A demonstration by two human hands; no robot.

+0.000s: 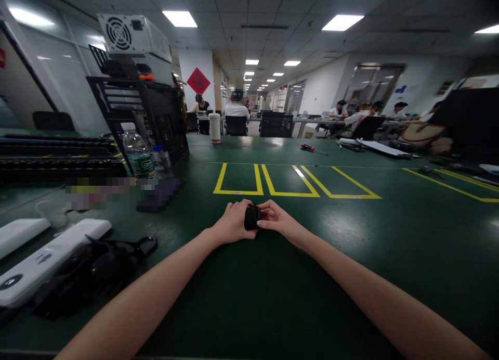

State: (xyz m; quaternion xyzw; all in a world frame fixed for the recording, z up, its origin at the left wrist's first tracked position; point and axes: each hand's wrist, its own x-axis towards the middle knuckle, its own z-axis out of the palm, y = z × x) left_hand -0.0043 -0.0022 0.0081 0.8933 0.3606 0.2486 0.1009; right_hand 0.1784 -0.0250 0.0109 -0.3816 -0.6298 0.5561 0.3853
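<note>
Both of my hands meet over the green table [249,308], around a small black rounded object [251,218]. My left hand [235,222] wraps it from the left, thumb and fingers curled about it. From the right, the fingertips of my right hand [275,218] pinch its edge. Its exact kind is too small and too covered by fingers to tell. Just beyond my hands, yellow tape outlines [238,192] are marked on the tabletop.
At the left are a black computer case [166,120], a water bottle [138,149], a white device [54,261] and tangled black gear [105,266]. Farther off are a white cup [214,127] and a red screwdriver [307,147]. Several people sit at tables behind.
</note>
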